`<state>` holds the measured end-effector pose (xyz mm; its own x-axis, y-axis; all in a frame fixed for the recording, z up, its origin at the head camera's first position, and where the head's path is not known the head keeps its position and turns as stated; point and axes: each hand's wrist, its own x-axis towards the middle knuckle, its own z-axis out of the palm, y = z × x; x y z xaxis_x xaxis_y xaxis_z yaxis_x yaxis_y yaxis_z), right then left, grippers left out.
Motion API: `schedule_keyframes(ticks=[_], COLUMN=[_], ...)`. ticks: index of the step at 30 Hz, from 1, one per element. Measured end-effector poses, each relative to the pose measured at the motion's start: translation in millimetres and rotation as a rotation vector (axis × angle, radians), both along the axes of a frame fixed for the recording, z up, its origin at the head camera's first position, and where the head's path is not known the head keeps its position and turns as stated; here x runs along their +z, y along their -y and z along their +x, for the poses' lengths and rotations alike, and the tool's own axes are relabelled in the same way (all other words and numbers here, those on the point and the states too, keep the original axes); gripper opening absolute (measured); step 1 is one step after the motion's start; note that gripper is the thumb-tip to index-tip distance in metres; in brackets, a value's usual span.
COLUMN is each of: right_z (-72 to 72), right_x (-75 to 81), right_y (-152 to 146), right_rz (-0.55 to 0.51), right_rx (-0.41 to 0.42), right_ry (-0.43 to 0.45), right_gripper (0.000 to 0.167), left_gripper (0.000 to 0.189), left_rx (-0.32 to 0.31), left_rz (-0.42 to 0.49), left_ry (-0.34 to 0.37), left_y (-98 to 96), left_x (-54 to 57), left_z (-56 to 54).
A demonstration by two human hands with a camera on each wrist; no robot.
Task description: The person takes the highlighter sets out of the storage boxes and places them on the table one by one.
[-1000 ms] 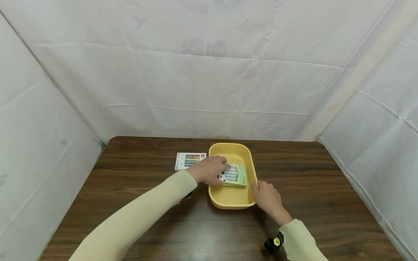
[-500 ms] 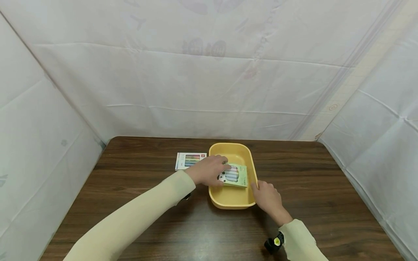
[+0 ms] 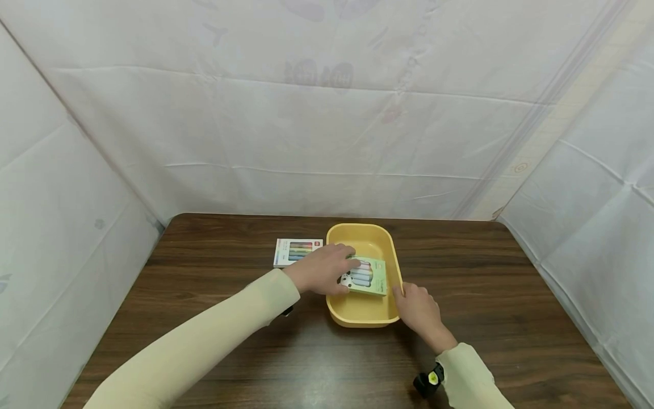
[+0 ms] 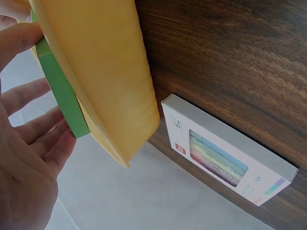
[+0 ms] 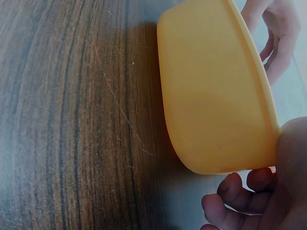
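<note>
My left hand (image 3: pixel 324 268) pinches a green box (image 3: pixel 378 278) with a panda picture and a window onto several pale pens. Thumb and fingers hold it by its left end. From the head view it appears over the inside of a yellow plastic bin (image 3: pixel 357 311); the left wrist view has its green edge (image 4: pixel 62 91) level with the bin's rim. The right hand (image 3: pixel 419 309) grips the bin's right rim near the front corner, thumb on top and fingers below. A white box (image 4: pixel 218 151) with a window of coloured pens lies flat, left of the bin.
Dark wood-grain table (image 3: pixel 214 341) lies under everything. White sheeting (image 3: pixel 306 136) hangs close behind the table's back edge and along both sides. A black strap with a small device (image 3: pixel 428 382) is on the right wrist.
My left hand and forearm have shifted slightly left and toward me, and the green box has tilted a little. The right hand, the bin and the white box stay in place.
</note>
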<state>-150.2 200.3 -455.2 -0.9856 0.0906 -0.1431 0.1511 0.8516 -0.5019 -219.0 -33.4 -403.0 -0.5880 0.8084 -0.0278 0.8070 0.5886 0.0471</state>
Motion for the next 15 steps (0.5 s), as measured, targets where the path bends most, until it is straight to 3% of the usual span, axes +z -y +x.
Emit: schedule_keyframes(ticks=[15], right_z=[1.2], right_x=[2.5], right_y=[1], right_rz=[0.008], right_rx=[-0.001], right_ry=[0.003], right_gripper=[0.037], left_gripper=[0.054], left_rx=[-0.034], left_rz=[0.007], left_ry=[-0.029], left_y=[8.4], left_x=[11.0], left_z=[10.9])
